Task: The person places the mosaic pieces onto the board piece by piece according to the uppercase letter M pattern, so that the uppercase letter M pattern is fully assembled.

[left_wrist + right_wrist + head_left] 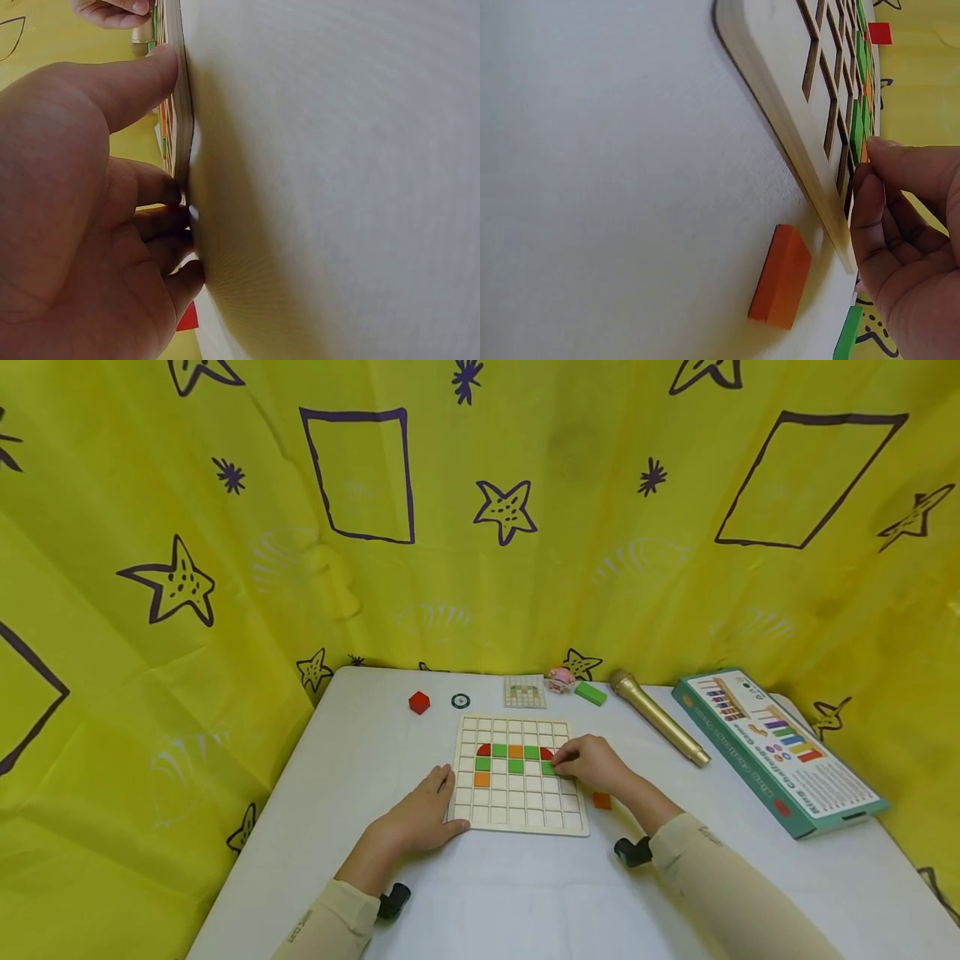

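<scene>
A wooden grid board (517,817) lies on the white table, several cells filled with green, orange and red tiles. The red tiles have rounded corners. At the board's lower left corner rests my left hand (422,814), fingers along the left side and thumb on the front edge; the left wrist view shows the thumb (146,86) against the board's edge. My right hand (596,766) has thumb and forefinger brought together at a green tile (548,768) in the right part of the grid. Close beside the board, below that hand, lies a loose orange tile (780,277).
Behind the board are a red hexagonal block (419,702), a small round disc (461,701), a pattern card (524,691), a pink toy figure (561,679) and a green block (591,693). A gold microphone (660,718) and a game box (780,752) lie at the right.
</scene>
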A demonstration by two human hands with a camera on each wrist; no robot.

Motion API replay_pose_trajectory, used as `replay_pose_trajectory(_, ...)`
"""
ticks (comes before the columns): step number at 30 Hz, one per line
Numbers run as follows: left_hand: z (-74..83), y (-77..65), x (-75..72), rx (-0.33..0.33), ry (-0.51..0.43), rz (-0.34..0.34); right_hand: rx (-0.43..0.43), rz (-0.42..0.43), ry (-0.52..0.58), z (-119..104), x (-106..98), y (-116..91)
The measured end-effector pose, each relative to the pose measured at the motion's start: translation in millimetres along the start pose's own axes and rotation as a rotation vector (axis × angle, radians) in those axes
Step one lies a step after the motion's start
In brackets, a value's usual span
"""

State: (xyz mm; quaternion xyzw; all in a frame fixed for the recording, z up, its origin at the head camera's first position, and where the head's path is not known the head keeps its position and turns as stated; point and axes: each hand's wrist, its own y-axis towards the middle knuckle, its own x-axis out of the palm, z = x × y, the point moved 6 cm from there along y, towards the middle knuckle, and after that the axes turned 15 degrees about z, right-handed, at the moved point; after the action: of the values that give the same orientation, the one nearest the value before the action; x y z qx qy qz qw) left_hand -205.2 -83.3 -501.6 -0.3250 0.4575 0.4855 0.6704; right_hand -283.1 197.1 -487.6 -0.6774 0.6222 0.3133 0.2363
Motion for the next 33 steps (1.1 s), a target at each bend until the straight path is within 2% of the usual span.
replay_pose_trajectory(4,0.7,0.0,-1.5,0.001,0.003,0.001,0.003,0.011,-0.015,3.2,-3.6,-4.4)
replay_pose_trajectory(12,1.8,0.1,-3.4,0.007,-0.003,0.002,0.063,-0.004,-0.017,11.2,-11.2,-15.5)
replay_pose_trajectory(33,2.8,-0.7,-2.3,0.000,-0.023,0.006,0.047,0.053,-0.042,37.8,-35.8,-46.7)
